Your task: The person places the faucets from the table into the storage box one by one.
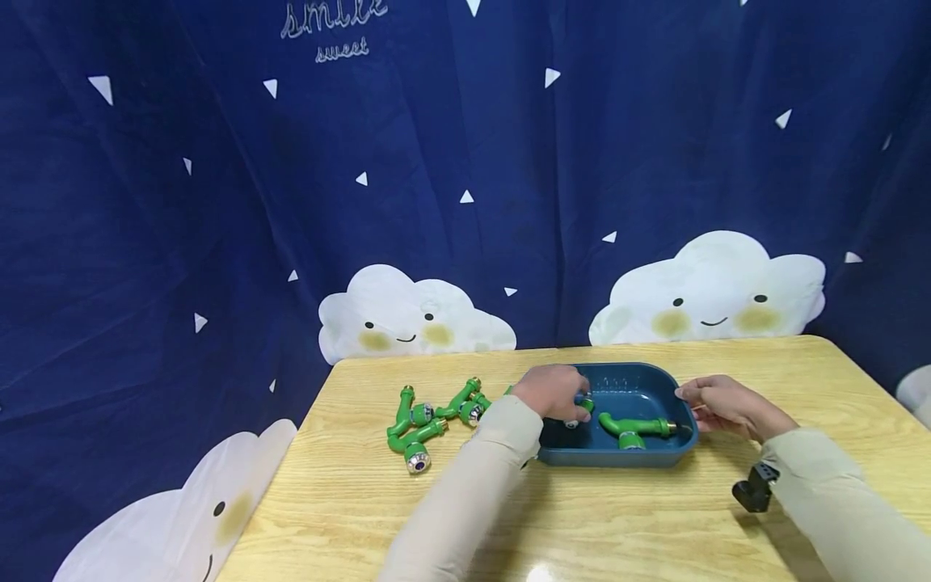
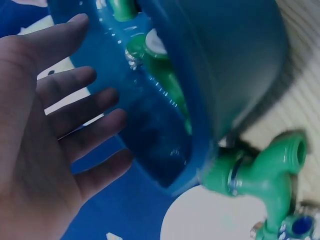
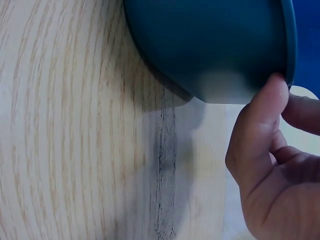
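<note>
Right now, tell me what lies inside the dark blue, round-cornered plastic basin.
The basin holds one brass-tipped green tap at right and another green tap, partly covered by the left hand in the head view. The near wall hides the floor directly behind it.

From my end I see a curtained corner that I take for a recording set-up, though I can't tell what building it sits in. A deep blue curtain [image 1: 436, 234] fills the background behind a pale wooden table [image 1: 327, 517]. Its print of smiling white clouds [image 1: 709, 291], small white triangles [image 1: 551, 77] and lettering [image 1: 342, 53] reading "smile sweet" would suit a child's bedroom. Yet the green taps [image 1: 417, 435] and blue tub [image 1: 618, 457] look more like workshop goods, and a black device [image 1: 756, 487] sits at the person's right sleeve [image 1: 822, 477].
</note>
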`<state>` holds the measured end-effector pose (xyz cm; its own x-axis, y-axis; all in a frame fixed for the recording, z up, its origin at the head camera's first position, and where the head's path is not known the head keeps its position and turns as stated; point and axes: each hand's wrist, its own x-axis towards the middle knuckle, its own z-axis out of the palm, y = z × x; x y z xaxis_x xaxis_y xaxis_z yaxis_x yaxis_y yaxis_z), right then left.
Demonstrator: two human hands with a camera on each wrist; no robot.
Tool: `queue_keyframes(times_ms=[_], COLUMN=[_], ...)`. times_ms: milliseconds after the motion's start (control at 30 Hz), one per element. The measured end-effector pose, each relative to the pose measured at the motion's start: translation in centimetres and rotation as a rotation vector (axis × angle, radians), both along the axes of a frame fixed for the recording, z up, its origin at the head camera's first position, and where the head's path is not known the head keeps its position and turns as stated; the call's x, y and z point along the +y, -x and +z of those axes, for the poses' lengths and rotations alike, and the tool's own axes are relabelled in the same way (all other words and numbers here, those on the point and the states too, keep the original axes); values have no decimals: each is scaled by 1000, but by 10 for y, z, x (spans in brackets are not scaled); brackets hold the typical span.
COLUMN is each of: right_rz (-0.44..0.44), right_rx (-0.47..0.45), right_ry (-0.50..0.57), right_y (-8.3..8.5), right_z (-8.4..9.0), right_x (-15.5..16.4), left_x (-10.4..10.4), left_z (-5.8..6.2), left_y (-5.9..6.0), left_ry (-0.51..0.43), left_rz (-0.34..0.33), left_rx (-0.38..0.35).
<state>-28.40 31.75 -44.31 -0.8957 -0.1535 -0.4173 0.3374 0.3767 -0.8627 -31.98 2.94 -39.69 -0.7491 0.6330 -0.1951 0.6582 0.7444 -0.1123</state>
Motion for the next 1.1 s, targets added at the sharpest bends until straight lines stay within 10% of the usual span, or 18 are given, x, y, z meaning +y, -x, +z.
queue_keyframes(times_ms=[1100], right_rz=[-1], right_rx=[10], right_ry=[6], right_y=[0], right_z=[-4], right_x=[1], left_x=[-41], left_z=[5], left_y=[-19], left_ry=[-221], left_rz=[-98], left_rx=[124])
